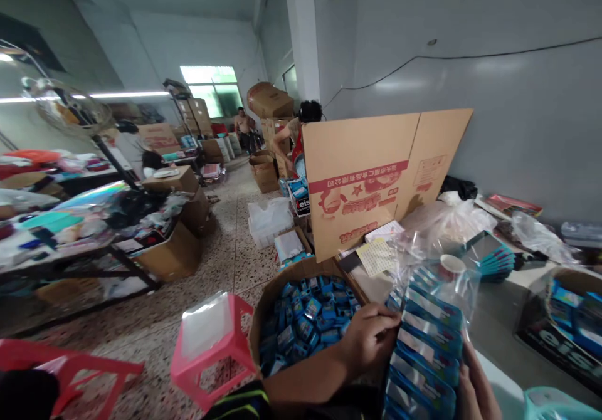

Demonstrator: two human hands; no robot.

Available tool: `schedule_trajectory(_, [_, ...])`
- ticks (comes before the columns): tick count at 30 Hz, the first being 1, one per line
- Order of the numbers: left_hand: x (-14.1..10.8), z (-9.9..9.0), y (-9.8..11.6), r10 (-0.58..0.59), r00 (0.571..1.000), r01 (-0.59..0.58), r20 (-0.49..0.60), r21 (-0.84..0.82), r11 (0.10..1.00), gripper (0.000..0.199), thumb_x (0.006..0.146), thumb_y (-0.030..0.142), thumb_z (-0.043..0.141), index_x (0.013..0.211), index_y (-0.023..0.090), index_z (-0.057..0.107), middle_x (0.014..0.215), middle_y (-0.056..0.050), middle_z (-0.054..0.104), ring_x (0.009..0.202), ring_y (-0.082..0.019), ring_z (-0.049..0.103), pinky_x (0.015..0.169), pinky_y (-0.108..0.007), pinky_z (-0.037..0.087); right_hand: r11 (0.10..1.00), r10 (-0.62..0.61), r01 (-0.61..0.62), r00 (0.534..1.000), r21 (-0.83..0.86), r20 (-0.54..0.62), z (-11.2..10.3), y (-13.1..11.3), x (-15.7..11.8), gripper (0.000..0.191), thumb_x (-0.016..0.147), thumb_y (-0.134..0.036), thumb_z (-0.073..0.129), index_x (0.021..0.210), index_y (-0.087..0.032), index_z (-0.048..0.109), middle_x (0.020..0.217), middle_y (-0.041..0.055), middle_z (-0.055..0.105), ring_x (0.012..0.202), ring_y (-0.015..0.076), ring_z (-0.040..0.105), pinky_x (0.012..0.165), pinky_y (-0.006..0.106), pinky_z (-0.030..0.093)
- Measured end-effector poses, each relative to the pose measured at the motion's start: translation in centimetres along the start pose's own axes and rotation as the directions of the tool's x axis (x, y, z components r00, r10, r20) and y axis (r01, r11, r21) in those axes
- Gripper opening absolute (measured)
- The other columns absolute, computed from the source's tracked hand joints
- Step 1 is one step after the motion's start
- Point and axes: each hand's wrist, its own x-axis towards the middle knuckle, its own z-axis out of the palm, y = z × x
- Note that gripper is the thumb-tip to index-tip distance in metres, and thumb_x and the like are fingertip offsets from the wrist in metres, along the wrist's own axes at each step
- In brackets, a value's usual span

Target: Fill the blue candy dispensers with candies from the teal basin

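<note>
A pink stool [209, 332] stands beside a carton [255, 335] full of small blue boxes [313, 310]. The left hand [374, 338] pinches the edge of a clear bag [468, 298] in its fingers. Blue packs [423, 351] sit stacked inside it, near the bench [501, 316]. The right hand's [475, 382] fingers grip the bag's right side.

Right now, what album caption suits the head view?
Left hand and right hand hold clear plastic filled with blue packs, beside a carton of loose blue items.
</note>
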Motion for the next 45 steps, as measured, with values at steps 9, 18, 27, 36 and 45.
schedule_trajectory(9, [3.3, -0.7, 0.1, -0.155, 0.984, 0.171, 0.086, -0.234, 0.957, 0.012, 0.092, 0.028, 0.072, 0.091, 0.021, 0.082, 0.088, -0.008, 0.075, 0.084, -0.020, 0.074, 0.077, -0.033, 0.062, 0.983, -0.157, 0.151, 0.986, -0.103, -0.058, 2.1, -2.8, 0.8, 0.042, 0.100, -0.051, 0.062, 0.135, -0.032, 0.074, 0.159, 0.0052, 0.054, 0.157, 0.0334, 0.037, 0.128, 0.063, 0.029])
schedule_trajectory(18, [2.6, 3.4, -1.7, -0.365, 0.920, 0.389, 0.141, -0.426, 0.817, 0.027, 0.097, 0.045, 0.074, 0.107, 0.022, 0.083, 0.106, -0.010, 0.074, 0.105, -0.023, 0.072, 0.097, -0.040, 0.060, 0.986, -0.136, 0.121, 0.982, -0.112, -0.133, 1.7, -0.7, 2.1, 0.050, 0.103, -0.057, 0.054, 0.145, -0.033, 0.064, 0.155, 0.0059, 0.059, 0.147, 0.0298, 0.050, 0.126, 0.059, 0.036])
schedule_trajectory(27, [2.3, 5.1, -0.2, -0.442, 0.849, 0.524, 0.289, -0.349, 0.777, 0.033, 0.097, 0.043, 0.074, 0.121, 0.023, 0.080, 0.120, -0.011, 0.073, 0.114, -0.025, 0.070, 0.107, -0.042, 0.056, 0.986, -0.138, 0.103, 0.946, -0.132, -0.295, -1.0, -0.4, 3.8, 0.043, 0.098, -0.057, 0.062, 0.125, -0.027, 0.076, 0.132, 0.0081, 0.074, 0.128, 0.0302, 0.066, 0.115, 0.054, 0.049])
schedule_trajectory(36, [0.1, 14.1, -4.7, -0.657, 0.673, 0.734, 0.338, -0.195, 0.651, 0.043, 0.093, 0.053, 0.071, 0.113, 0.018, 0.082, 0.119, -0.013, 0.075, 0.114, -0.027, 0.071, 0.104, -0.043, 0.058, 0.987, -0.009, -0.050, 0.934, -0.155, -0.358, -6.1, 7.9, 6.6, 0.051, 0.099, -0.052, 0.057, 0.138, -0.020, 0.066, 0.143, 0.0137, 0.065, 0.133, 0.0292, 0.059, 0.119, 0.055, 0.042])
schedule_trajectory(45, [-3.3, 19.9, -9.6, -0.754, 0.606, 0.793, 0.254, -0.121, 0.597, 0.033, 0.088, 0.047, 0.072, 0.102, 0.019, 0.081, 0.112, -0.010, 0.076, 0.110, -0.027, 0.071, 0.105, -0.046, 0.056, 0.961, 0.041, -0.103, 0.971, -0.256, -0.237, -9.3, 14.8, 9.1, 0.048, 0.107, -0.047, 0.041, 0.141, -0.015, 0.051, 0.144, 0.0183, 0.057, 0.130, 0.0256, 0.057, 0.117, 0.048, 0.046])
